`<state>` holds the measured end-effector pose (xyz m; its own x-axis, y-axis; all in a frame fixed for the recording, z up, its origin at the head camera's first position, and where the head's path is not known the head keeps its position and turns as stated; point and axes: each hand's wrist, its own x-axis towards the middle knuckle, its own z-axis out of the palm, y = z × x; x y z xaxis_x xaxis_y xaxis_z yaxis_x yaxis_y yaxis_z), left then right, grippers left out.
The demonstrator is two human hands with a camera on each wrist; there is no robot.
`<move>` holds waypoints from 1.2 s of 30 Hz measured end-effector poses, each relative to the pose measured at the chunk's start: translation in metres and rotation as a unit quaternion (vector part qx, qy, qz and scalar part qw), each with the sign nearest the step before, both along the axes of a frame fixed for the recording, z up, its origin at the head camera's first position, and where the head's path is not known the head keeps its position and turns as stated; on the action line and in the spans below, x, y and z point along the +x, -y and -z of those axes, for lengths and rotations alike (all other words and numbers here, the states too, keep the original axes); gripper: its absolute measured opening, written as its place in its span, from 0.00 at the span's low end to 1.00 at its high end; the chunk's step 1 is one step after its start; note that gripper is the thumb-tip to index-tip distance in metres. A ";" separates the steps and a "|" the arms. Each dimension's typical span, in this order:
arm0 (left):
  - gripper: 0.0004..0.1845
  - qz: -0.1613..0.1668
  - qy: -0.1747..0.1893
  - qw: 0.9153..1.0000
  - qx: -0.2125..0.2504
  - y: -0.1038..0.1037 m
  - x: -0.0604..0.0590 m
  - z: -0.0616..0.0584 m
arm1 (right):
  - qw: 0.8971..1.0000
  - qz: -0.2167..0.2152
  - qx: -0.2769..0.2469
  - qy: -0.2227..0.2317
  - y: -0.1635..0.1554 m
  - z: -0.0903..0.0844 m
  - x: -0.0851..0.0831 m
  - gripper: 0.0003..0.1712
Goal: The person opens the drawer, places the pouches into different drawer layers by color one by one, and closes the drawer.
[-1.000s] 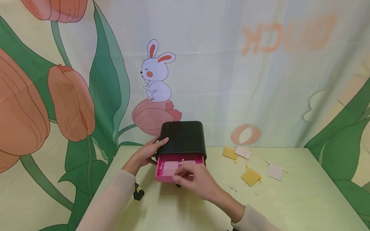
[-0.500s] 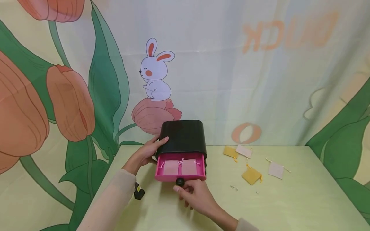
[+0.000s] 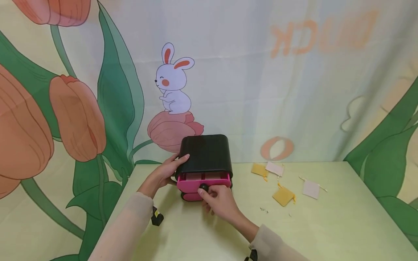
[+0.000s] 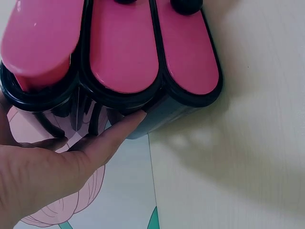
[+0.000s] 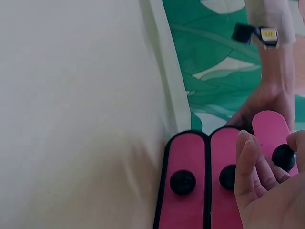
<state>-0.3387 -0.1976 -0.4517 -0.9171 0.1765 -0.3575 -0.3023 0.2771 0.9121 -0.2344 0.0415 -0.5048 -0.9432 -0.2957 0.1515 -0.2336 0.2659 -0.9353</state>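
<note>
The top drawer [image 3: 203, 180] of the small black chest [image 3: 205, 154] is standing almost shut, sticking out only a little, and the likeliest trouble is that it is going in crooked: the right hand [image 3: 218, 200] is working at the round black knob [image 3: 204, 187] with curled fingers, and a push off to one side could be jamming the drawer in its slot or nipping a fingertip against the black frame. The pale pink contents showing as a thin strip inside could also be catching at the opening, though too little is visible to tell. The chest is light-looking, so it could be sliding back toward the printed backdrop [image 3: 261, 79]; the left hand [image 3: 166, 173] is bracing it, fingers lying straight along its side and top edge. The chest is sitting at the back of the pale green surface [image 3: 326, 224], left of centre, glossy black with three rounded pink drawer fronts, each bearing a black knob; in the left wrist view the fronts [image 4: 124, 47] are looking smooth and shiny. Small yellow [image 3: 283, 197] and white pouches [image 3: 310, 189] are lying well apart to the right.
</note>
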 end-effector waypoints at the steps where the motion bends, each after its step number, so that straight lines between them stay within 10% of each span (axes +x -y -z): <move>1: 0.53 0.000 -0.001 1.000 0.001 0.001 0.000 -0.001 | 1.000 0.001 0.003 -0.002 0.001 0.000 -0.004 0.28; 26: 0.53 0.001 0.002 1.000 0.010 0.002 -0.001 -0.003 | 0.997 0.021 0.059 0.053 -0.006 0.023 -0.017 0.30; 36: 0.53 0.005 0.002 1.000 0.013 0.002 0.000 -0.002 | 0.993 0.052 -0.013 0.107 0.008 0.023 -0.014 0.25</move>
<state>-0.3384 -0.1998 -0.4500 -0.9141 0.1943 -0.3558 -0.3029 0.2559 0.9180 -0.2487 0.0335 -0.5278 -0.9797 -0.1941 -0.0501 -0.0006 0.2528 -0.9675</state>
